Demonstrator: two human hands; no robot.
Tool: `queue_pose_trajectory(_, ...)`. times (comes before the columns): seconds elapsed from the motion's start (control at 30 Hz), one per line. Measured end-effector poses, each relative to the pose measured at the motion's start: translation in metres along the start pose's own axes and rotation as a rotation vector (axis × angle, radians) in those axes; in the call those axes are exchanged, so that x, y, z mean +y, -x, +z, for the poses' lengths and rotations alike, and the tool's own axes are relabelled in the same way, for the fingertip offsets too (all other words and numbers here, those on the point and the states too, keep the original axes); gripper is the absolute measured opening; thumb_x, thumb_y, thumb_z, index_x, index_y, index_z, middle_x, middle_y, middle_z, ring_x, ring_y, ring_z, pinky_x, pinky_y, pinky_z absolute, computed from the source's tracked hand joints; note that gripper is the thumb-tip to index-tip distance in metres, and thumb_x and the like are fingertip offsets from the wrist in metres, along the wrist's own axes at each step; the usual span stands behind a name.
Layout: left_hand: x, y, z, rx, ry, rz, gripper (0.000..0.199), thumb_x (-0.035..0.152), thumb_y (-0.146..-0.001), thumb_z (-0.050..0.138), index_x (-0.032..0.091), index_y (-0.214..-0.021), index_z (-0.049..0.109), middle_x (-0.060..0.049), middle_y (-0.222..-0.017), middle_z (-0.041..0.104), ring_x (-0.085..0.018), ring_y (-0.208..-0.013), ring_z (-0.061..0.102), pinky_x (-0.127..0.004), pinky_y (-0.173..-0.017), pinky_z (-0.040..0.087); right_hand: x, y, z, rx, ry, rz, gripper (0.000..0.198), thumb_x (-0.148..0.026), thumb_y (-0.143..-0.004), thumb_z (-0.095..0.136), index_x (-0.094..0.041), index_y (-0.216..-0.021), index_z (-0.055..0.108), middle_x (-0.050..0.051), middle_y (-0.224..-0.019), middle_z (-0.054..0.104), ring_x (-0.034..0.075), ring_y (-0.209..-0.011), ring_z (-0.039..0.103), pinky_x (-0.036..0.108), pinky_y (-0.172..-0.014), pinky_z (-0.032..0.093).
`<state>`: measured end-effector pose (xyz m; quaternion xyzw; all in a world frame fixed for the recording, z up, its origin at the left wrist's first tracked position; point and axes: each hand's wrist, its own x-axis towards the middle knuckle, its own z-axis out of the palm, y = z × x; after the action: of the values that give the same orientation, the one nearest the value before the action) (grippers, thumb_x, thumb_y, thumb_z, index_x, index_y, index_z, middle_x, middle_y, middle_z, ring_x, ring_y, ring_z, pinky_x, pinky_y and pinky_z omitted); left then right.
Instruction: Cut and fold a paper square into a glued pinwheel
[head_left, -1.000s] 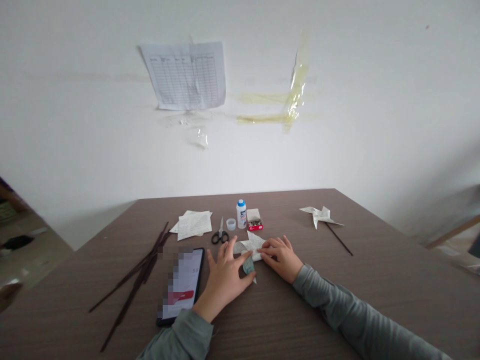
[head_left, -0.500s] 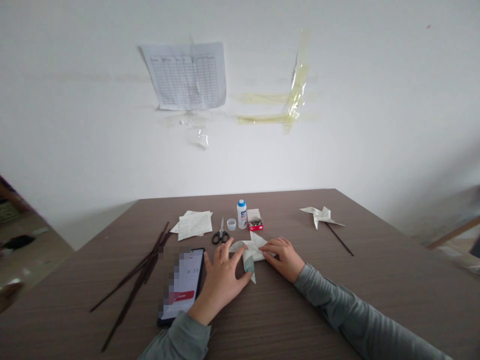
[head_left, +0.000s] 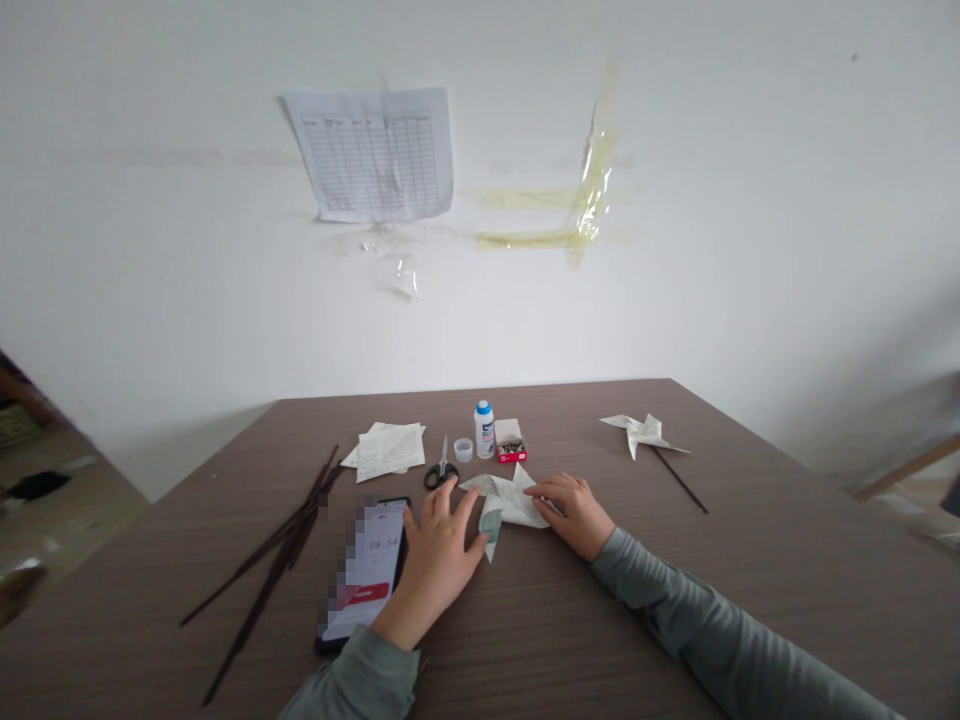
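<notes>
"Count?"
"Two: near pinwheel (head_left: 514,502) at centre, far pinwheel (head_left: 642,432) at right. One bottle (head_left: 484,432)."
"Fingers?"
"Left hand's (head_left: 439,560) apart. Right hand's (head_left: 577,515) touch the near pinwheel; grip undeterminable."
"Surroundings?"
"Brown bench (head_left: 540,640), white wall (head_left: 712,230)."

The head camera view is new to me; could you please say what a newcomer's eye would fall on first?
Probably the left hand and right hand at the folded paper on the table. Next, the blue-capped bottle standing just beyond it and the pinwheel on a dark stick at right. Above, a printed sheet hangs on the pale wall.
</notes>
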<state>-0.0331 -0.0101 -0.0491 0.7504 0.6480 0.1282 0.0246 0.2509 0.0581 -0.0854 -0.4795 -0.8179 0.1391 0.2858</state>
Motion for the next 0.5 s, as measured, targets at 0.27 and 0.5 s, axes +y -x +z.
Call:
queue_pose_trajectory(0.27, -0.005, -0.003, 0.008, 0.074, -0.044, -0.005, 0.07, 0.021, -0.115, 0.078, 0.038, -0.183, 0.078, -0.018, -0.196, 0.069, -0.052, -0.178, 0.068, -0.091, -0.143, 0.055, 0.001, -0.001, -0.004, -0.161, 0.093, 0.004, 0.052, -0.015, -0.115, 0.066, -0.036, -0.15, 0.099, 0.012, -0.173, 0.09, 0.042, -0.168, 0.078, 0.084, -0.154, 0.045)
queue_pose_trajectory(0.5, 0.004, -0.003, 0.001, 0.11, -0.055, -0.029, 0.068, 0.016, -0.113, 0.08, 0.033, -0.179, 0.081, -0.02, -0.19, 0.073, -0.052, -0.174, 0.071, -0.089, -0.141, 0.059, -0.012, 0.001, -0.011, -0.189, 0.22, -0.01, 0.054, -0.015, -0.116, 0.068, -0.043, -0.152, 0.098, 0.01, -0.165, 0.092, 0.038, -0.166, 0.076, 0.085, -0.154, 0.042)
